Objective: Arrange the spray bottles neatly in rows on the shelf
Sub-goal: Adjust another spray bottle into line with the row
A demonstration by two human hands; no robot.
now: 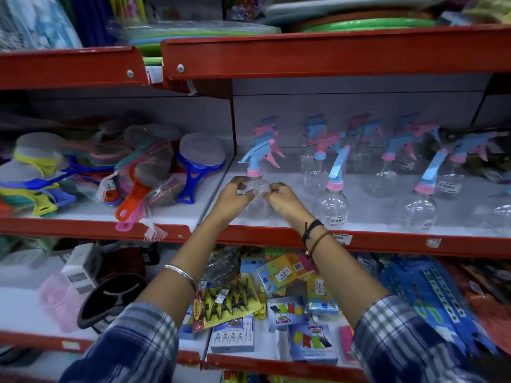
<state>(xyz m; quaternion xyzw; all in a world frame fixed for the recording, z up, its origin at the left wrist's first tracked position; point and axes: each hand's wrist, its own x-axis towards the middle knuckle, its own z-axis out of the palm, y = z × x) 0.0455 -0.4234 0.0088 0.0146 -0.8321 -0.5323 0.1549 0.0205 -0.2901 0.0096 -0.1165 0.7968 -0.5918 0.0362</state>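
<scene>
Clear round spray bottles with blue and pink trigger heads stand in rows on the white shelf (373, 214) with a red front lip. The front-left bottle (255, 186) has a blue trigger and pink collar. My left hand (235, 196) grips its left side and my right hand (279, 199) grips its right side, both around the clear body. Another front bottle (333, 201) stands just right of my right hand, and a third (421, 205) farther right. More bottles (318, 150) line up behind them toward the grey back wall.
Left of a shelf divider lie colourful strainers and scrubbers (132, 172). A red upper shelf (331, 55) overhangs the bottles. Below, packets of clothes pegs (235, 302) and blue packs (431, 294) fill the lower shelf.
</scene>
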